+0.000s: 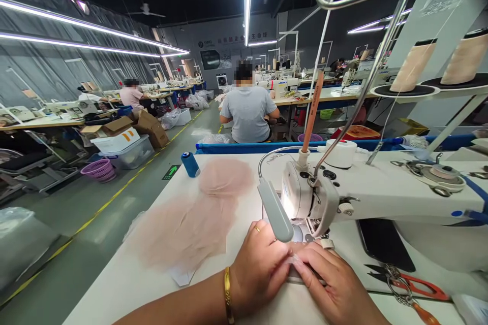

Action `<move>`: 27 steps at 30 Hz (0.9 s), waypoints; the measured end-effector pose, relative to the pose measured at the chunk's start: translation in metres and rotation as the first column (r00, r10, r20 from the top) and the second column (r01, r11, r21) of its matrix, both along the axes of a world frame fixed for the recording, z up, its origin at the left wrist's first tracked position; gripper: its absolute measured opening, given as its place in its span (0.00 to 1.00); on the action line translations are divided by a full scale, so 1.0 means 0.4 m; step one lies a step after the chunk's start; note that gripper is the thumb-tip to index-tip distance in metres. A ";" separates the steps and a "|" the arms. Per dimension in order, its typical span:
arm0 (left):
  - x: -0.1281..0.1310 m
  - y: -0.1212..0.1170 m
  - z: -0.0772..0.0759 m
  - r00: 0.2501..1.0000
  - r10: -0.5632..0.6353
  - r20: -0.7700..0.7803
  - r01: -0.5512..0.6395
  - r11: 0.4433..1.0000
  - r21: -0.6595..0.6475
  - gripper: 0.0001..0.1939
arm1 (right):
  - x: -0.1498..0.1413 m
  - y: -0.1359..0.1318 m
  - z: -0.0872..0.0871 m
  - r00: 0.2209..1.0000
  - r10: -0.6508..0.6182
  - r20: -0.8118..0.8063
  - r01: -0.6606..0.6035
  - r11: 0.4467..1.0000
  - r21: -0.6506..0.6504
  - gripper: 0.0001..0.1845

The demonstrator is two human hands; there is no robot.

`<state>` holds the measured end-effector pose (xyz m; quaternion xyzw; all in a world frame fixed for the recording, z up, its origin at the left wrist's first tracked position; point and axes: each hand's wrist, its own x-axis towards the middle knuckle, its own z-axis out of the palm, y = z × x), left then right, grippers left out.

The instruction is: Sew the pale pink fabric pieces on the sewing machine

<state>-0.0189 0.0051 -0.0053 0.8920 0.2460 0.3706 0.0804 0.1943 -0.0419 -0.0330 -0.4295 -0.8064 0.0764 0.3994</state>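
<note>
My left hand [259, 266], with a gold bangle and a ring, rests flat on the white table in front of a white sewing machine [366, 195]. My right hand [335, 284] lies beside it, fingers pressing a small pale sheer piece of fabric [295, 260] near the needle area [316, 231]. Both hands pinch this piece between them under the lit machine head. A grey lamp arm [275, 210] hangs just above my left hand.
Pink sheer fabric pieces [190, 228] lie on the white table [122, 284] to the left, with a blue thread spool [189, 164] behind. Orange-handled scissors [412, 284] and a black phone [385, 244] sit right. Thread cones [414, 65] stand above. Other workers sit at tables beyond.
</note>
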 end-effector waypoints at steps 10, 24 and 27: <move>0.003 0.004 0.005 0.994 -0.082 0.073 0.088 0.993 -0.080 0.06 | 0.013 -0.015 -0.038 0.995 -0.069 -0.069 0.067 0.997 -0.042 0.09; -0.002 0.007 -0.002 0.998 -0.042 0.053 0.044 0.998 -0.040 0.04 | 0.000 -0.018 -0.012 0.989 -0.094 -0.112 0.088 0.994 -0.058 0.09; 0.000 0.007 0.005 0.995 -0.077 0.070 0.082 0.994 -0.074 0.05 | 0.004 -0.015 -0.010 0.993 -0.075 -0.091 0.072 0.997 -0.031 0.10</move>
